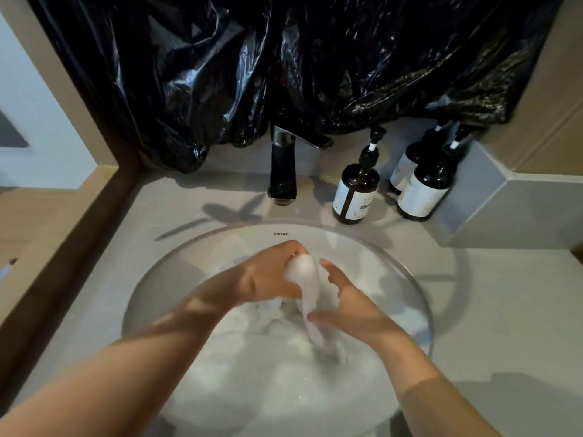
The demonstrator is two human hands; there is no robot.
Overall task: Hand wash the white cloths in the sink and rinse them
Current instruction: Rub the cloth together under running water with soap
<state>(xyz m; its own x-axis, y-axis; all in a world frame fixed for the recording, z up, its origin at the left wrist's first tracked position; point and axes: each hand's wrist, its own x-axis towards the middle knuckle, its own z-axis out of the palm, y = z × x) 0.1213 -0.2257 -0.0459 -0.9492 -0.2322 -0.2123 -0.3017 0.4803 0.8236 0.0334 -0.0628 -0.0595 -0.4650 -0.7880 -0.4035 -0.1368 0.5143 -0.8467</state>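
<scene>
Both grip white cloth [308, 276]: left hand [270, 274] high, right hand [356, 308] lower

Both bare forearms reach in from the near corners, and the hands meet in the middle.
The left hand [268, 275] curls in a fist round the top of a white cloth [304, 272], back of the hand up. The right hand [350, 307] faces it, thumb and long fingers pinching the same cloth lower down.

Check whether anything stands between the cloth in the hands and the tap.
Nothing visible does. The left hand and right hand grip the cloth in the sink; the bottles stand right of the tap, off that path.
</scene>
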